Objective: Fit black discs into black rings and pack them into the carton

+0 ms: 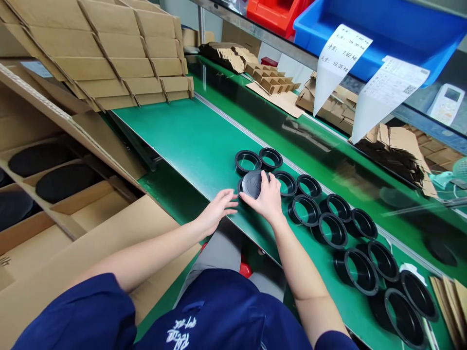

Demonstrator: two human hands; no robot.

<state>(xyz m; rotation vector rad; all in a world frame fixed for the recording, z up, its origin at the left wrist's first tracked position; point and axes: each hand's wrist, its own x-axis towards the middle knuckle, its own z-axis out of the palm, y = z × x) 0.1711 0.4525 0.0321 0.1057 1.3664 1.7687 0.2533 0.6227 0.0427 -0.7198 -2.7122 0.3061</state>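
Note:
My right hand point(263, 199) rests over a dark grey ribbed round plastic cap point(251, 183), its fingers gripping the top and far side. The cap sits on or just above a black ring, mostly hidden beneath it. My left hand point(219, 210) lies flat-fingered on the green belt point(189, 141), fingertips right by the cap's near edge, holding nothing. Several black plastic rings point(305, 210) stand in loose rows on the belt to the right, and the closest ones nearly touch my right hand.
A cardboard carton point(73, 233) on the left holds black discs in dividers, below stacked cardboard dividers point(120, 58). A metal rail point(292, 172) runs along the belt. Flattened cardboard pieces point(277, 82) lie beyond it, under a shelf holding a blue bin point(365, 34) and a red bin point(273, 12).

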